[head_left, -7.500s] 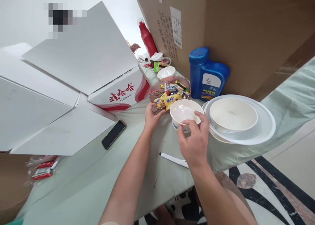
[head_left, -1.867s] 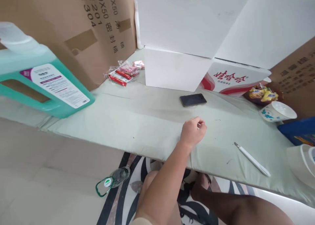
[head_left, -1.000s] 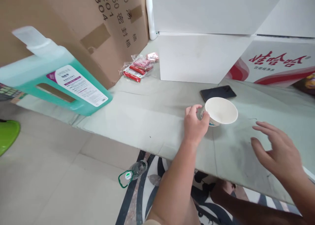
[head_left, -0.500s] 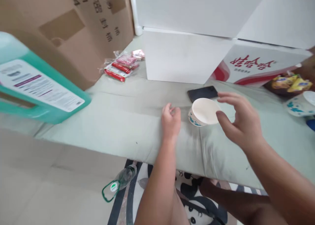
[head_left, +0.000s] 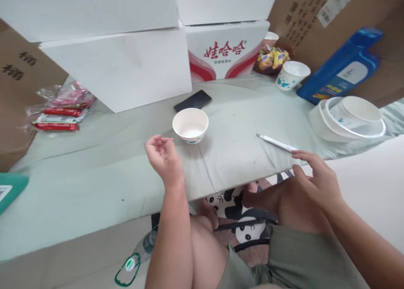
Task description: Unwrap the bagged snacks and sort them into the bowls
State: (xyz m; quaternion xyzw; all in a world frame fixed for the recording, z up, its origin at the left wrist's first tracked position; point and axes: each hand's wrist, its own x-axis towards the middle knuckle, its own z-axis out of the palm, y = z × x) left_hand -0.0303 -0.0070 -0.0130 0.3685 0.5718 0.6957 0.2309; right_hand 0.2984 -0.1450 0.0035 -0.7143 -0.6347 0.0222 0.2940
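A white paper bowl with a blue leaf print stands upright on the cloth-covered table. My left hand is just left of the bowl, apart from it, palm turned up and fingers loosely curled around nothing. At the table's front edge on the right, my right hand is open, thumb and fingers apart. Its index fingertip is at the near end of a slim white tool with a metallic tip, lying flat; whether they touch I cannot tell. Behind the bowl lies a black phone.
White cartons stand along the back. On the right are a printed paper cup, a blue bottle and white plastic bowls with a paper bowl inside. Red-wrapped snacks lie left. A clear bottle is on the floor.
The view has swung right, bringing the slim tool, blue bottle and stacked bowls into sight. My right hand has left the paper bowl's side and come to the tool's end. My left hand stays near the bowl.
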